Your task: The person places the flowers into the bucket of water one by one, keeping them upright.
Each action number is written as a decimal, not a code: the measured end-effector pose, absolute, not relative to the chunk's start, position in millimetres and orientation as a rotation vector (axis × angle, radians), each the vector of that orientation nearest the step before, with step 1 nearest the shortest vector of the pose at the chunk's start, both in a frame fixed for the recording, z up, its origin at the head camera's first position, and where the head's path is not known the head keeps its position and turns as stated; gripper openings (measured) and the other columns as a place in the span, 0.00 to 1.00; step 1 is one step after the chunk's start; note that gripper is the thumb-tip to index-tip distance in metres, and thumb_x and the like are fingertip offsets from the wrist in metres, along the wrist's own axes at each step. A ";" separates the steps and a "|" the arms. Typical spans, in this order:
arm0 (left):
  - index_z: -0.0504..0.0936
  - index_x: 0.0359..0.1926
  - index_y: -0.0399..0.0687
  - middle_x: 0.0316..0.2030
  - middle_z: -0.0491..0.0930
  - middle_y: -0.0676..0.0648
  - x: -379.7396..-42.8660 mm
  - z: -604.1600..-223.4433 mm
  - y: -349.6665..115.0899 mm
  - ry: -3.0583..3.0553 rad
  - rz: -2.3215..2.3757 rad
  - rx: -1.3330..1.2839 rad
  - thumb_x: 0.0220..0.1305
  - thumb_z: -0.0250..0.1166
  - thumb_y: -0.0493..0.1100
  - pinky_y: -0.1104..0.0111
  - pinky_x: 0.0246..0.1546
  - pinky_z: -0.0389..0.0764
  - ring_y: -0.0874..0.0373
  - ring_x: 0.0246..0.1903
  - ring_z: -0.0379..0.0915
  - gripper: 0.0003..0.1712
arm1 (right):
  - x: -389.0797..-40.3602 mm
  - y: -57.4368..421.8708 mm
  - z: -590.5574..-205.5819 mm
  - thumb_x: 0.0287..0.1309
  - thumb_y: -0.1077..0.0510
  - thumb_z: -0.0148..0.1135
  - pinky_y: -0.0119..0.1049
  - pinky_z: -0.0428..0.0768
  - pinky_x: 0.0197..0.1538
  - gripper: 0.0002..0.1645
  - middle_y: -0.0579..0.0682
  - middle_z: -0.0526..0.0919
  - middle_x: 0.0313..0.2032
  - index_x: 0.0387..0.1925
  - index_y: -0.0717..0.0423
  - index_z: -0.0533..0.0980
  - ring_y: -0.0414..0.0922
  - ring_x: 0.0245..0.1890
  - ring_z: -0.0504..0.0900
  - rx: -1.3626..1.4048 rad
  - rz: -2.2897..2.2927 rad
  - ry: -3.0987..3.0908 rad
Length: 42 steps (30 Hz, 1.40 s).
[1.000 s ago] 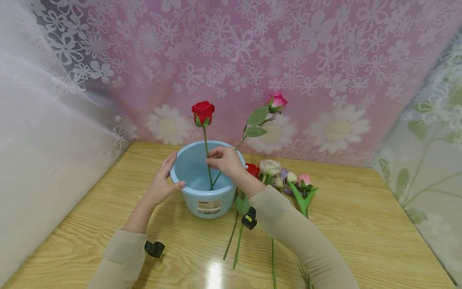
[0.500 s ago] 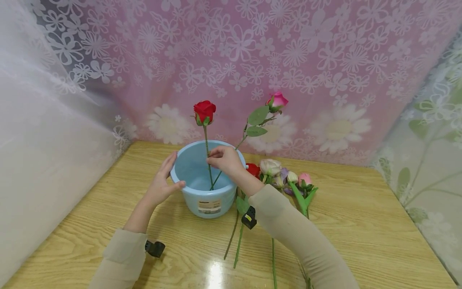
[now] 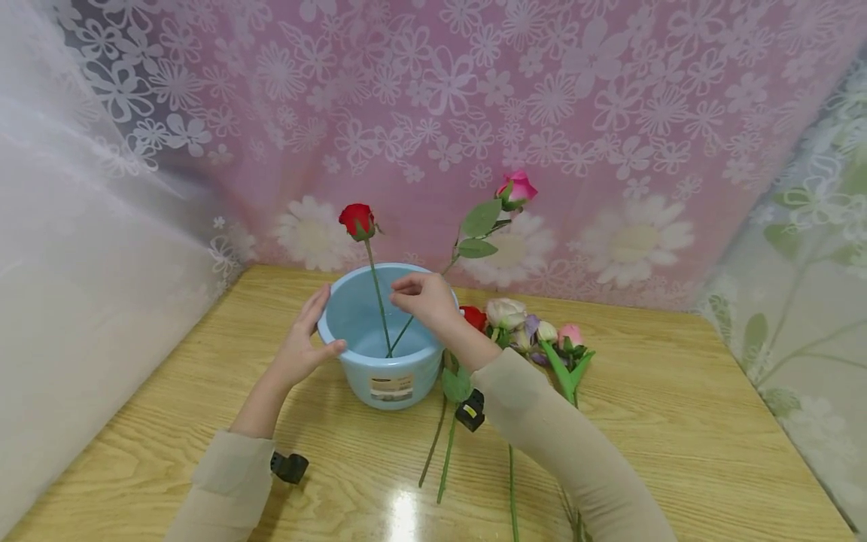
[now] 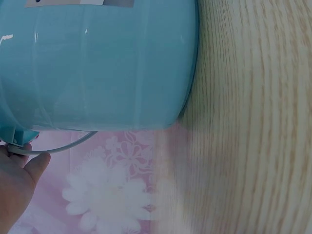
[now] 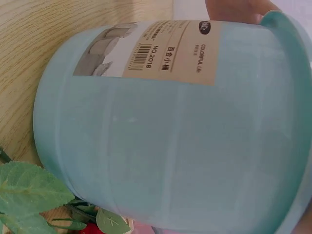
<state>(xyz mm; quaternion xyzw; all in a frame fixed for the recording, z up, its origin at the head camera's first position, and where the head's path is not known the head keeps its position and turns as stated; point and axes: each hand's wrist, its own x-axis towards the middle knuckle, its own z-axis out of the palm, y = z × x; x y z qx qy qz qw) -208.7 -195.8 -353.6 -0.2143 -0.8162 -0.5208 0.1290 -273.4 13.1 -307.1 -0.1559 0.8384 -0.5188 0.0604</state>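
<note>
A light blue bucket (image 3: 387, 376) stands upright on the table, a paper label on its front. My left hand (image 3: 303, 339) grips its left rim, thumb toward the front; in the left wrist view the thumb (image 4: 36, 167) lies at the bucket's thin handle (image 4: 63, 147). Inside the bucket leans a red rose (image 3: 357, 220), its stem tilted left. A pink rose (image 3: 518, 188) leans right over the back rim. Above the bucket's right side, my right hand (image 3: 428, 302) has its fingers loosely bent, apart from the red rose's stem and holding nothing; it partly hides the pink rose's stem.
Right of the bucket lie several loose flowers, among them another red rose (image 3: 473, 317), a cream flower (image 3: 506, 312) and a pink bud (image 3: 570, 333). Their stems run toward the front of the wooden table (image 3: 677, 421). A floral curtain (image 3: 433, 135) hangs behind.
My right fingers have let go of the red rose's stem, and the rose has tipped left in the bucket. The left hand stays on the rim.
</note>
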 end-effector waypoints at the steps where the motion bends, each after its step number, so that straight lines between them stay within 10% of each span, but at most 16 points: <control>1: 0.45 0.65 0.29 0.64 0.42 0.31 -208.3 -353.7 -195.9 -2.375 -1.514 -0.620 0.50 0.64 0.54 0.46 0.57 0.52 0.37 0.62 0.40 0.53 | -272.5 14.0 -306.3 0.52 0.58 0.61 0.36 0.77 0.39 0.16 0.49 0.80 0.37 0.43 0.59 0.77 0.43 0.36 0.77 -0.480 -1.579 2.535; 42: 0.45 0.65 0.28 0.64 0.42 0.31 -207.9 -351.8 -194.9 -2.381 -1.508 -0.608 0.50 0.64 0.48 0.48 0.58 0.52 0.36 0.61 0.42 0.51 | -227.9 115.0 -315.7 0.53 0.59 0.60 0.37 0.77 0.39 0.14 0.56 0.77 0.42 0.40 0.64 0.76 0.48 0.38 0.77 -0.509 -1.625 2.596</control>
